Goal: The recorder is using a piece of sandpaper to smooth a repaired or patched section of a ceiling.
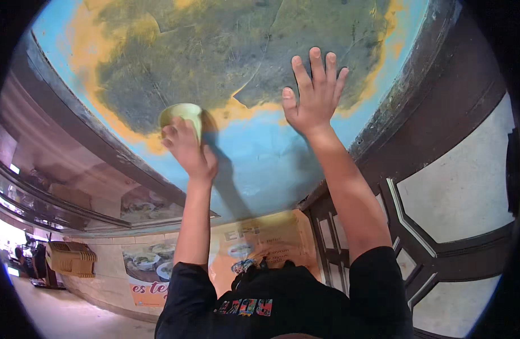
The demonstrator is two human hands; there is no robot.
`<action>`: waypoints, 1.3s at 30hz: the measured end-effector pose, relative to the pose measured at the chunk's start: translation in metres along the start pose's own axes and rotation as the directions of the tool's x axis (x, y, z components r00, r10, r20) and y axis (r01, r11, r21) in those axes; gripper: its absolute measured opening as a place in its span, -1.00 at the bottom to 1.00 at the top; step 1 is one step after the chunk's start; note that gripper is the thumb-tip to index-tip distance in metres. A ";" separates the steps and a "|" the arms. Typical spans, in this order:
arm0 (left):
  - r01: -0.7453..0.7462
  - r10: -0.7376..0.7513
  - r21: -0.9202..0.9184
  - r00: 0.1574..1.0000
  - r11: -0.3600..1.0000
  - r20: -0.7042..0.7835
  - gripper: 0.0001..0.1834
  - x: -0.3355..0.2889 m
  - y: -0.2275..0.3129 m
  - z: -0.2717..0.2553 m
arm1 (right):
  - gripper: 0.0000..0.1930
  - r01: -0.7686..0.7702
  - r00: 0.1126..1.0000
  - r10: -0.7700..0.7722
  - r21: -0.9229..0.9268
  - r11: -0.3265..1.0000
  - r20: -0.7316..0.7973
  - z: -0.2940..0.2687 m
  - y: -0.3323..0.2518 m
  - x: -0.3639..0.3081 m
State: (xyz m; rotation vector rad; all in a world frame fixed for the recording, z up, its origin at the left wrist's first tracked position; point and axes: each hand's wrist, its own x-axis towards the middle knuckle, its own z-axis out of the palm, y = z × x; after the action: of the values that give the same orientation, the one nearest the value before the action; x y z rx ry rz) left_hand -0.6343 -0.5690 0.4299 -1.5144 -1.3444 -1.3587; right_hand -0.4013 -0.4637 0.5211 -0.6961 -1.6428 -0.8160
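My left hand [189, 150] is curled over a pale green bowl-shaped container [189, 109], its fingers slightly smeared by motion. The container seems tilted on its side, and the palm hides part of it. Both are at the left part of a tabletop [254, 133] with worn paint: dark grey in the middle, orange around that, blue along the edges. To the right, my right hand [316, 101] lies flat on the dark worn area, fingers spread, holding nothing. The left hand and container throw a shadow on the blue part.
Dark wood edging [410, 85] bounds the tabletop at right. Beyond it stands a dark wooden frame [441, 248] with pale panels. On the left runs a glossy brown surface [73, 164]. Lower down are posters with food pictures [152, 268] and a stack of tan plastic items [70, 259].
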 end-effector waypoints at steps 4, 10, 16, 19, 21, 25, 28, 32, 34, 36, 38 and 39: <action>0.118 -0.126 -0.067 0.982 0.991 -0.138 -0.21 0.000 0.000 0.003 | -0.46 0.008 1.000 -0.008 0.008 1.000 -0.006 -0.003 0.004 -0.003; 0.103 -0.104 -0.021 0.992 0.994 -0.066 -0.25 0.011 0.009 0.001 | -0.46 -0.023 0.999 0.023 -0.017 1.000 -0.028 -0.006 0.010 -0.008; -0.144 0.141 0.012 0.982 0.990 0.129 -0.26 0.001 0.026 0.006 | -0.45 -0.026 0.999 0.026 -0.001 1.000 -0.025 -0.011 0.017 -0.013; -0.022 0.022 -0.010 1.000 1.000 -0.004 -0.29 0.014 0.017 -0.001 | -0.44 -0.022 1.000 0.021 -0.010 1.000 -0.014 -0.014 0.019 -0.016; 0.056 -0.066 -0.074 0.987 0.996 -0.150 -0.29 0.019 0.025 0.003 | -0.44 -0.020 1.000 0.019 -0.012 1.000 -0.009 -0.016 0.023 -0.018; -0.218 0.202 0.055 0.957 0.974 0.208 -0.32 -0.008 0.049 0.009 | -0.45 -0.016 1.000 0.015 0.037 0.999 0.026 -0.021 0.027 -0.018; -0.069 0.069 -0.003 0.996 0.998 0.062 -0.32 -0.002 0.035 0.005 | -0.44 -0.015 1.000 0.015 -0.021 1.000 0.001 -0.021 0.031 -0.020; -0.104 0.093 0.031 0.962 0.994 0.256 -0.30 -0.007 0.050 0.013 | -0.43 -0.017 1.000 0.017 -0.012 1.000 -0.004 -0.023 0.036 -0.020; -0.231 0.210 0.059 0.946 0.971 0.249 -0.29 -0.006 0.048 0.014 | -0.44 -0.019 1.000 0.019 0.013 1.000 0.008 -0.023 0.036 -0.020; -0.206 0.198 0.024 0.964 0.978 0.177 -0.27 0.003 0.051 0.013 | -0.42 -0.025 1.000 0.025 -0.008 1.000 0.003 -0.024 0.042 -0.022; -0.092 0.093 0.047 0.996 0.995 -0.010 -0.28 0.016 0.052 0.014 | -0.42 -0.016 1.000 0.016 -0.022 1.000 0.009 -0.025 0.047 -0.023; -0.042 0.045 0.047 0.998 0.998 -0.054 -0.30 0.018 0.054 0.011 | -0.42 -0.007 1.000 0.007 -0.014 1.000 0.012 -0.024 0.047 -0.022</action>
State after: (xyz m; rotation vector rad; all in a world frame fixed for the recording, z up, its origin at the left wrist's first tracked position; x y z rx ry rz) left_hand -0.5807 -0.5664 0.4528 -1.4577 -1.2926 -1.3245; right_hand -0.3460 -0.4562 0.5101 -0.7178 -1.6454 -0.8206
